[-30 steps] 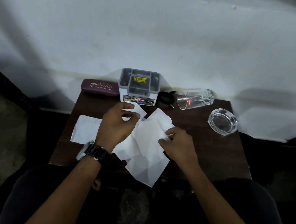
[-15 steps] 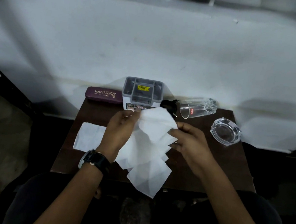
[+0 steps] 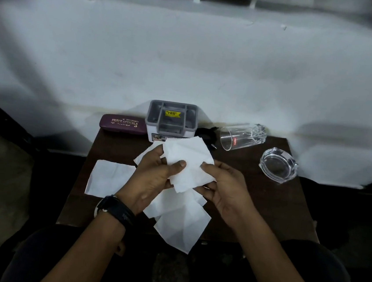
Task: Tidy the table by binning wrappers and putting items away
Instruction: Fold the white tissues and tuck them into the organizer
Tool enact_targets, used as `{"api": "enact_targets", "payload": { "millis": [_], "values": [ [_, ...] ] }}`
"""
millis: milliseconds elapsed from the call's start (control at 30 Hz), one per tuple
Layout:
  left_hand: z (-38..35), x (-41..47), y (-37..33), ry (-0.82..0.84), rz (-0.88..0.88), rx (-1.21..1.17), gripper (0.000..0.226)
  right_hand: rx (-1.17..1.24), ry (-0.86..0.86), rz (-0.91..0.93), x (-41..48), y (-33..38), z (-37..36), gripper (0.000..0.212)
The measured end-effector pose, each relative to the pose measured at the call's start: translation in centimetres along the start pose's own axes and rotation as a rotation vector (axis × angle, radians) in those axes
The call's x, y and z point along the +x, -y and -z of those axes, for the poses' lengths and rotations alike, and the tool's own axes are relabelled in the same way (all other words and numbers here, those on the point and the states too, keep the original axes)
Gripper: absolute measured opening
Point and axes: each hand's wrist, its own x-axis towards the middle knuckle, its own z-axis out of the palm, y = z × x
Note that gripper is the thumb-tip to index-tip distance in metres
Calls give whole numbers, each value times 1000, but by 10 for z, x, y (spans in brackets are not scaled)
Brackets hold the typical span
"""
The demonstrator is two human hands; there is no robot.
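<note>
Both hands [image 3: 153, 178] [image 3: 226, 188] clamped on loose tissues [image 3: 187, 161]; lower sheets apparently ungripped, liable to slip off surface [image 3: 265, 202].

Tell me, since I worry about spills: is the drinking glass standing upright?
No, the drinking glass lies on its side on the table, its open mouth toward the grey organiser.

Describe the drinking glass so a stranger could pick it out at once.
Look along the far edge of the dark wooden table, right of the grey organiser box. The drinking glass lies on its side there, tall, with red lettering, unlike the squat clear ashtray nearer the right edge.
</note>
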Motion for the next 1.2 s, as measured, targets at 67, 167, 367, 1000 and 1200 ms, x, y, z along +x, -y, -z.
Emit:
{"api": "enact_targets", "payload": {
  "millis": [67,167,367,1000,1200],
  "values": [
    [-1,-1,1,57,8,36,48,-38,-43,5,0,1,2,12],
    [1,1,3,63,45,71,53,-153,-92,13,2,3,4,20],
    [7,1,3,166,114,169,51,-259,-105,95,7,3,9,16],
    [5,4,5,-11,-1,143,57,-408,133,228,8,3,15,20],
    [11,1,-2,23,63,229,48,-321,146,200,9,8,17,24]
  ]
}}
